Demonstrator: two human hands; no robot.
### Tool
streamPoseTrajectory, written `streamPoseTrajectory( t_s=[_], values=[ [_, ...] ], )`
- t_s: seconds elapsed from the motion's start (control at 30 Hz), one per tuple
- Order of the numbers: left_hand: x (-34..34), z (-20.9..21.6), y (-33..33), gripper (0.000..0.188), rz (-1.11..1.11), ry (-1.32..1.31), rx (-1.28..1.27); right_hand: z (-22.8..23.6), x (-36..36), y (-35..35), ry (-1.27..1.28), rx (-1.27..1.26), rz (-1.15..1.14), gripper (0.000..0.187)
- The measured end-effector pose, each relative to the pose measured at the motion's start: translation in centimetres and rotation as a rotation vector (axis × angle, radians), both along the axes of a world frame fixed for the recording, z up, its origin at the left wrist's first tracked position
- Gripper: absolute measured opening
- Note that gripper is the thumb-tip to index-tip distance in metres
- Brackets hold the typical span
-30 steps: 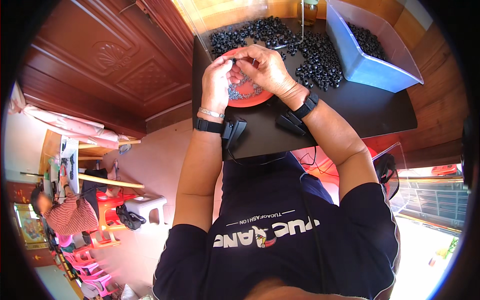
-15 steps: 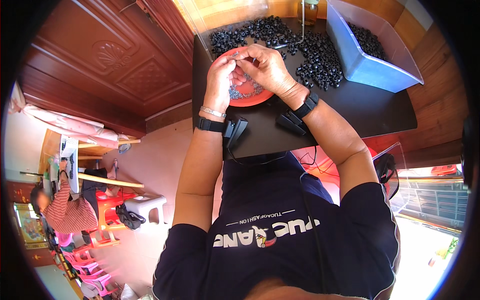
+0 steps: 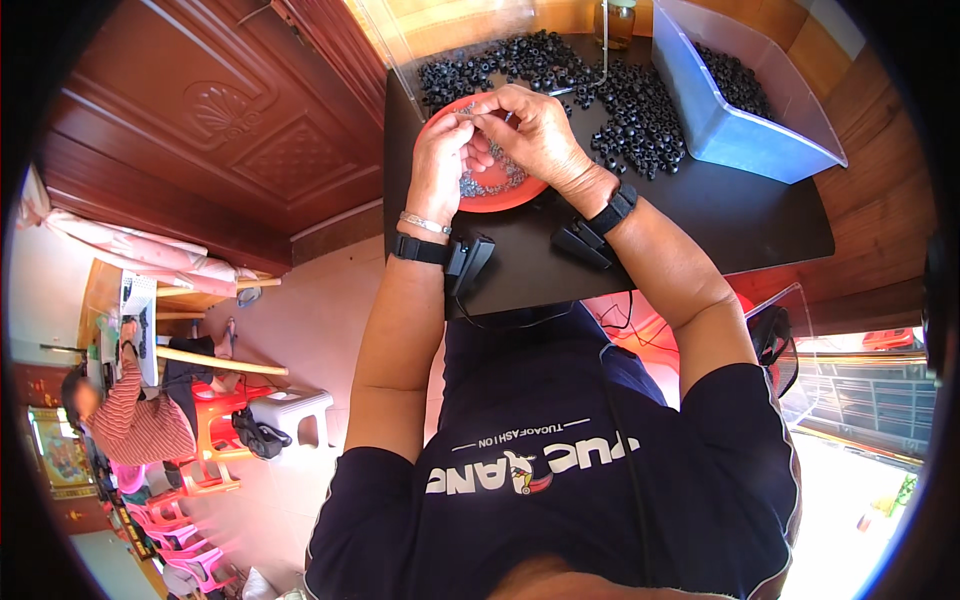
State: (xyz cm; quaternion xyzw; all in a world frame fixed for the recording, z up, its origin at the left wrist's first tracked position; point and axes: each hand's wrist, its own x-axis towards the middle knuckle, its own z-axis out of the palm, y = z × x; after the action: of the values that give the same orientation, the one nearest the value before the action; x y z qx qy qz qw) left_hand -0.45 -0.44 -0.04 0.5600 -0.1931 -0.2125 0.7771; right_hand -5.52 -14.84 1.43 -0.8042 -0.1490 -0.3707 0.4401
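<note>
Both of my hands are over a round orange-red bowl (image 3: 515,199), which holds many small silvery metal pieces (image 3: 474,187). My left hand (image 3: 437,168) is at the bowl's left side, thumb and forefinger pinched together. Its other fingers curl over the bowl. From the right, my right hand (image 3: 543,136) meets it, thumb and forefinger pinched close to the left fingertips. Whatever lies between the fingertips is too small to make out. Black round parts (image 3: 640,125) are heaped on the dark table (image 3: 690,225) behind and right of the bowl.
A translucent blue bin (image 3: 735,150) with more black parts stands at the back right. A jar (image 3: 619,25) is at the rear, by a clear plastic panel (image 3: 460,28). Black devices are strapped to my wrists, with a cable below. Far left, a person (image 3: 140,430) sits near stools.
My right hand has shifted very slightly, its forefinger a little more raised and bent. The left hand stays nearly in place, both still pinching at the fingertips.
</note>
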Motion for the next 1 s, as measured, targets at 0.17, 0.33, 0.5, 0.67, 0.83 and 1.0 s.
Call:
streamPoseTrajectory(
  t_s=[0.17, 0.33, 0.5, 0.67, 0.83, 1.0],
  values=[
    [-0.25, 0.18, -0.02, 0.017, -0.026, 0.014, 0.052, -0.08, 0.04, -0.05, -0.021, 0.041, 0.004, 0.009],
    [-0.20, 0.10, -0.05, 0.017, -0.037, 0.032, 0.049, -0.07, -0.04, -0.02, -0.007, 0.042, 0.009, 0.009],
    [0.28, -0.03, 0.24, 0.018, -0.007, 0.052, 0.002, -0.08, 0.00, -0.13, 0.022, -0.068, 0.009, 0.009],
    [0.18, 0.04, 0.21, 0.018, 0.002, 0.028, -0.003, -0.11, 0.01, -0.19, 0.021, -0.085, 0.016, 0.009],
    [0.19, -0.09, 0.29, 0.018, 0.036, -0.021, 0.003, -0.49, 0.32, -0.07, -0.015, -0.077, 0.029, 0.010],
    [0.05, 0.07, 0.23, 0.018, 0.060, -0.021, 0.014, -0.51, 0.35, -0.03, -0.028, -0.086, 0.035, 0.010]
  ],
)
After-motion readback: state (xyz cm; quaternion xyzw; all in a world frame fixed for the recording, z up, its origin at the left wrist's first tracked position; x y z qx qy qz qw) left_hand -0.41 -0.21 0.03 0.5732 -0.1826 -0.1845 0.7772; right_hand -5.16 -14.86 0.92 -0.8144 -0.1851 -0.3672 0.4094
